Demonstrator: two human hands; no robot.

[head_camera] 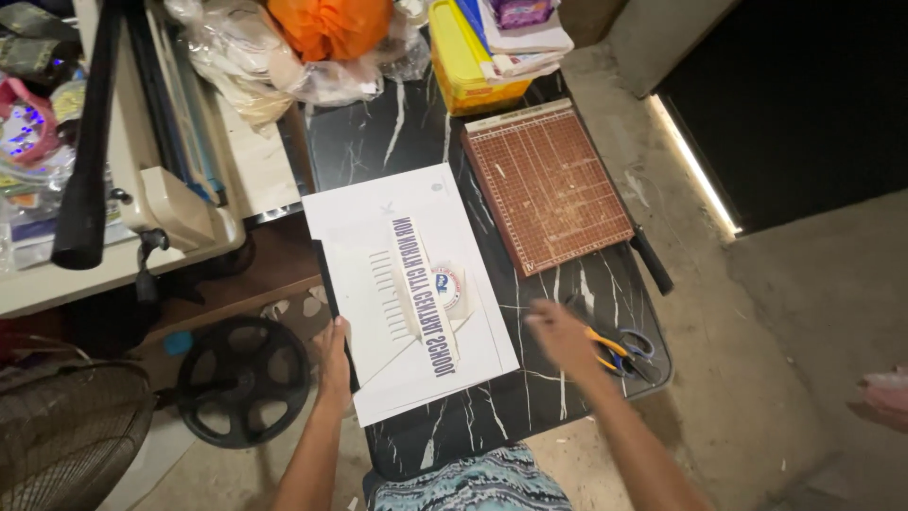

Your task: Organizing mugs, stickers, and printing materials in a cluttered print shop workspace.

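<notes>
A white printed sheet with a blue lettered strip and a round emblem lies on the black marble-patterned table. My left hand grips the sheet's lower left edge at the table's side. Blurred by motion, my right hand hovers over the table right of the sheet, fingers spread, holding nothing. It is close to scissors with yellow and blue handles near the table's right corner.
A brown gridded paper cutter lies at the table's back right. Yellow box and stacked papers, plastic bags and orange cloth crowd the far end. A cream machine stands left; a black wheel and a fan are below.
</notes>
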